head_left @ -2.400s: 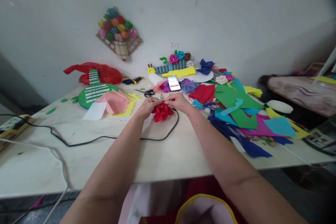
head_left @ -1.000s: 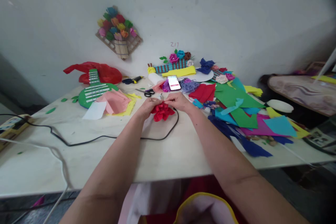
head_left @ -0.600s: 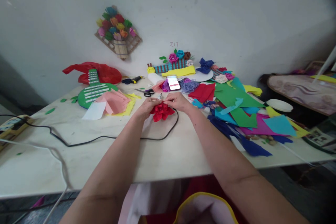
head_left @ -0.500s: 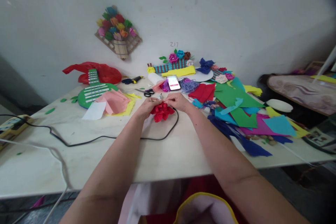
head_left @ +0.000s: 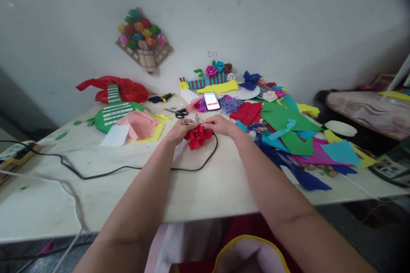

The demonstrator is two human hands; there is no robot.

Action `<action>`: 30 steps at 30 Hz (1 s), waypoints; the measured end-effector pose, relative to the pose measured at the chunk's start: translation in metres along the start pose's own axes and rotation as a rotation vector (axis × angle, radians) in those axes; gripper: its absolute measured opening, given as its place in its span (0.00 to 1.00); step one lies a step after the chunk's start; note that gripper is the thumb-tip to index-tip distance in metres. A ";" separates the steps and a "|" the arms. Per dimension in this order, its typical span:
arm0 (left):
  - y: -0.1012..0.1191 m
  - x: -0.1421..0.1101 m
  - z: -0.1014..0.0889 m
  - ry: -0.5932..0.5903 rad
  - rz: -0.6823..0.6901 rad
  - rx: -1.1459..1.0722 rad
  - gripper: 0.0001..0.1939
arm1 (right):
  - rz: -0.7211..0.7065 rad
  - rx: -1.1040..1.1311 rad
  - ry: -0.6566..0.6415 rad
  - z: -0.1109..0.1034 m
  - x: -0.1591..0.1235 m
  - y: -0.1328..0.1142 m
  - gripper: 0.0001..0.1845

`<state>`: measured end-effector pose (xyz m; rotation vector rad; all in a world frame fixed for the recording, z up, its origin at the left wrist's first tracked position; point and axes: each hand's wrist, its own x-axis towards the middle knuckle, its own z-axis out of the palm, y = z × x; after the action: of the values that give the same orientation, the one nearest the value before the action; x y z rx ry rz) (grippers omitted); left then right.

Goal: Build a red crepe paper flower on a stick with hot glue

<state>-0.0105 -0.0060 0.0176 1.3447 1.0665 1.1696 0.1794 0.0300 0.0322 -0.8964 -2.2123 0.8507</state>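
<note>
A red paper flower (head_left: pixel 197 136) is held just above the pale table (head_left: pixel 198 187) between both my hands. My left hand (head_left: pixel 180 129) pinches its left side with closed fingers. My right hand (head_left: pixel 220 124) grips its right side, fingers curled. A black cable (head_left: pixel 115 171) loops on the table right under the flower. Black-handled scissors (head_left: pixel 181 113) lie just behind my hands, and a phone (head_left: pixel 212 101) with a lit screen stands a little further back.
Coloured paper sheets (head_left: pixel 294 136) are heaped to the right. Pink and yellow paper (head_left: pixel 142 124) and a green paper guitar (head_left: pixel 114 113) lie to the left, with a red bag (head_left: pixel 128 88) behind. Paper flower crafts (head_left: pixel 218 77) stand against the wall. A power strip (head_left: pixel 13 153) sits at far left.
The flower has turned slightly between my fingers. Both hands stay in about the same spot over the cable.
</note>
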 end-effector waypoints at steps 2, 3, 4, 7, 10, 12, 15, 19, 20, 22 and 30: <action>0.001 -0.001 -0.001 -0.015 -0.012 -0.017 0.16 | -0.021 -0.012 -0.016 0.000 0.001 0.003 0.15; 0.001 -0.001 -0.001 -0.023 -0.019 -0.025 0.16 | -0.033 -0.018 -0.022 0.000 0.002 0.005 0.15; 0.002 -0.001 -0.001 -0.029 -0.026 -0.033 0.16 | -0.043 -0.022 -0.024 0.000 0.002 0.007 0.15; 0.002 -0.001 -0.002 -0.032 -0.040 -0.059 0.15 | -0.055 -0.025 -0.022 0.000 0.004 0.011 0.15; 0.001 0.000 -0.003 -0.039 -0.033 -0.081 0.15 | -0.049 -0.038 -0.005 0.000 0.005 0.012 0.14; 0.000 0.001 -0.004 -0.036 -0.032 -0.098 0.14 | -0.046 -0.073 0.023 0.001 0.005 0.011 0.14; 0.000 0.002 -0.004 -0.022 -0.055 -0.120 0.13 | -0.062 -0.132 0.072 0.002 0.004 0.009 0.13; 0.001 0.002 -0.004 0.001 -0.095 -0.140 0.12 | -0.089 -0.178 0.104 0.003 0.004 0.009 0.12; 0.001 0.002 -0.004 0.008 -0.103 -0.144 0.12 | -0.095 -0.190 0.109 0.004 0.005 0.009 0.12; 0.001 0.003 -0.004 0.022 -0.112 -0.146 0.12 | -0.114 -0.221 0.120 0.004 0.005 0.009 0.13; 0.000 0.002 -0.003 0.071 -0.114 -0.119 0.14 | -0.191 -0.238 0.170 0.007 0.008 0.010 0.11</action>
<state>-0.0130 -0.0035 0.0179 1.1431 1.0916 1.1840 0.1732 0.0395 0.0234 -0.8150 -2.2349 0.4134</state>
